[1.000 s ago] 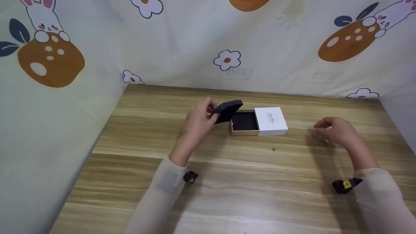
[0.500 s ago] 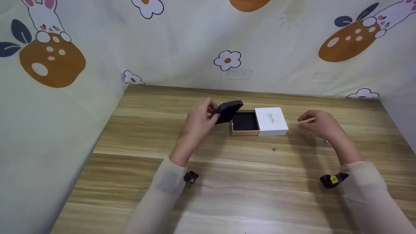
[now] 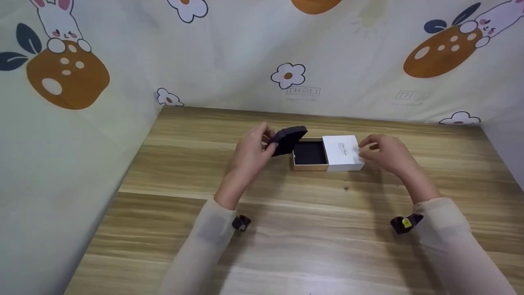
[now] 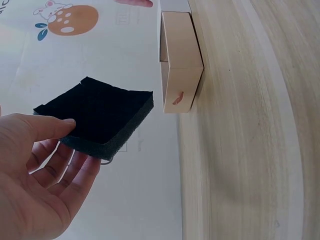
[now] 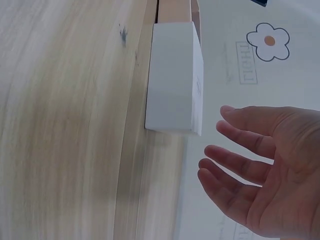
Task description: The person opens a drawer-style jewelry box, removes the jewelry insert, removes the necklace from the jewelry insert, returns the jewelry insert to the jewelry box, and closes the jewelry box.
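My left hand (image 3: pixel 254 149) pinches a square black foam pad (image 3: pixel 288 139), thumb on one face and fingers behind. The pad is held tilted, up off the table. In the left wrist view a thin curved loop (image 4: pixel 106 162) shows at the foam pad's lower edge; its kind is unclear. Right of the pad lies a slide-out box, its tan drawer (image 3: pixel 310 167) pulled partly out of the white sleeve (image 3: pixel 342 151). Black lining fills the drawer's floor. My right hand (image 3: pixel 387 153) hovers at the sleeve's right end, fingers loosely bent and holding nothing; the right wrist view shows it apart from the sleeve.
A wood-grain table (image 3: pixel 286 237) carries the box. Behind and beside it hangs a pale cloth (image 3: pixel 229 61) printed with rabbits, oranges and flowers. A small dark mark (image 3: pixel 346 188) shows on the tabletop in front of the sleeve.
My right hand has moved left, from the table's right side to the sleeve's end. A tiny shiny thing near it earlier is now out of sight. The left hand and foam pad stay put.
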Motion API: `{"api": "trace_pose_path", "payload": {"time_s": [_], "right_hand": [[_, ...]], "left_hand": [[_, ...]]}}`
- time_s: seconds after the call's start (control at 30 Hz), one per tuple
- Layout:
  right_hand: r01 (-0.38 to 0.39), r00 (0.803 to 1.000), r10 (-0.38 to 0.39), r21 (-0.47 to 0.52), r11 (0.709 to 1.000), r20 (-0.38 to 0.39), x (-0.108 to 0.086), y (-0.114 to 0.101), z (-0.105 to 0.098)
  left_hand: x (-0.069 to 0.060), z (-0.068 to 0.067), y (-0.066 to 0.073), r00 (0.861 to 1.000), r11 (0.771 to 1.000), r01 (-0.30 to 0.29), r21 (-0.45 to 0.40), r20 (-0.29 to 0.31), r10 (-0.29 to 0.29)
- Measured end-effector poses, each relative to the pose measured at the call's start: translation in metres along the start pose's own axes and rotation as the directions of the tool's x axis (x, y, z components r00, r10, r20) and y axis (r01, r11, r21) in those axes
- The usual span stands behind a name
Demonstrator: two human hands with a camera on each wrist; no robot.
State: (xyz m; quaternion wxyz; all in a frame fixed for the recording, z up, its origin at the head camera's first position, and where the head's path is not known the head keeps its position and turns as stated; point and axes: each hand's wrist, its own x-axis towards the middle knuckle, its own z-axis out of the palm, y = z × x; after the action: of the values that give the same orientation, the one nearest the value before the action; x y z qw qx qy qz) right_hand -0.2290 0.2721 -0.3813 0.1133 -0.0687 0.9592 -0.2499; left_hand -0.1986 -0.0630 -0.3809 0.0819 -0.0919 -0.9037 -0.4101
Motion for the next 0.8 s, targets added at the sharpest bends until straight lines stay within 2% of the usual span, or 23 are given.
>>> {"api": "trace_pose_path", "payload": {"time_s": [0.5,0.8], "right_hand": [[0.061,0.998,-0.061,-0.011,0.998,-0.01,0.008,-0.013,0.01],[0.156,0.987,-0.156,-0.023,0.988,-0.023,0.009,-0.016,0.017]], "left_hand": [[0.0,0.0,0.0,1.0,1.0,0.005,-0.028,-0.002,-0.006],[-0.001,0.0,0.0,1.0,0.999,0.008,-0.04,-0.004,-0.008]]}}
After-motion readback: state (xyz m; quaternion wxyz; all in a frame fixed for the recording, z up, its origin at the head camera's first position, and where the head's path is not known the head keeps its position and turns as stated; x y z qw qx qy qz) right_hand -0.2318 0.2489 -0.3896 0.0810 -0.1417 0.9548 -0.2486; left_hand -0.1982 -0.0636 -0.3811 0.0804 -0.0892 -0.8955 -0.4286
